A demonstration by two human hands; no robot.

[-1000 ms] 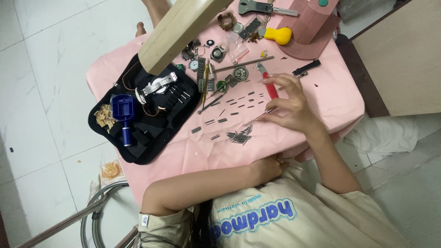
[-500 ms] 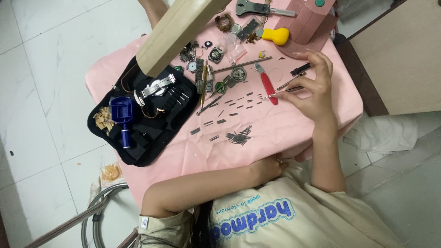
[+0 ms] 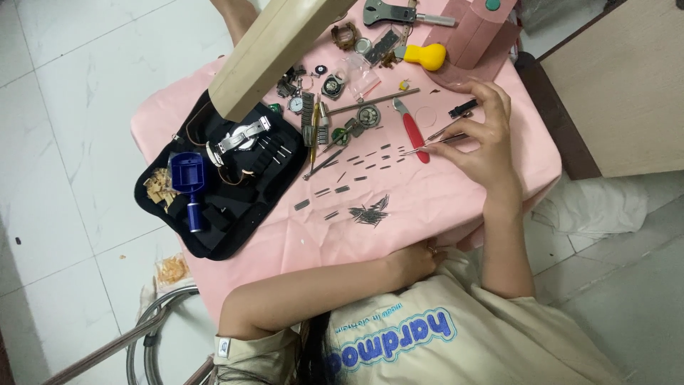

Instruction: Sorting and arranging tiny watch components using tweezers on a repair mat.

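My right hand (image 3: 481,139) rests on the pink-covered bench (image 3: 456,199) with fingers pinched on a pair of slim metal tweezers (image 3: 434,140), whose tips point left toward the red-handled tool (image 3: 412,132) lying just beside them and the rows of small dark pins (image 3: 356,175) beyond. My left hand (image 3: 413,260) is tucked at the near bench edge against my shirt, and I cannot tell whether it grips anything. A small clear plastic bag (image 3: 360,78) lies among watch parts at the far side, near a yellow bulb-shaped tool (image 3: 426,55), and a black open tool case (image 3: 228,189) sits well to the left.
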